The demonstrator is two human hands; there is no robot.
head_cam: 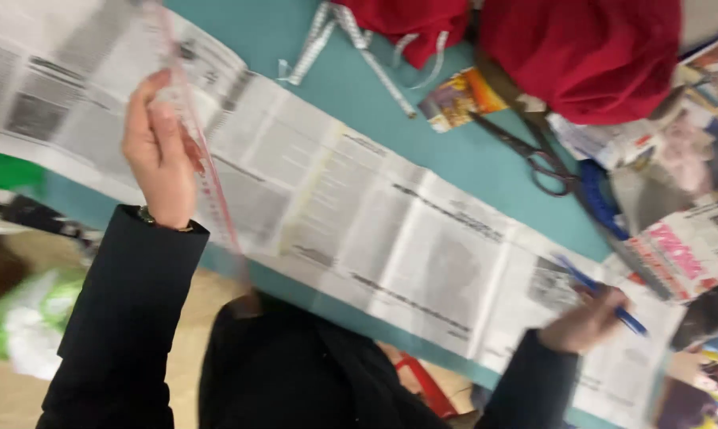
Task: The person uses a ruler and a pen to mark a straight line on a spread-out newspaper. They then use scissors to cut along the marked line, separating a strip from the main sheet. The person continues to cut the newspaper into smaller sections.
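Observation:
My left hand (158,147) is raised over a long spread newspaper (359,214) and grips a thin clear ruler with red markings (208,171), which slants down toward my body. At the lower right, my right hand (585,322) holds a blue pen (601,295) over the newspaper's right end. Both arms wear dark sleeves. The picture is blurred by motion.
The newspaper lies on a teal table (454,151). Red cloth (581,56), a white measuring tape (359,44) and dark scissors (534,155) lie at the far side. Magazines and papers (685,246) pile up at the right. A green and white bag (25,318) sits on the floor at the left.

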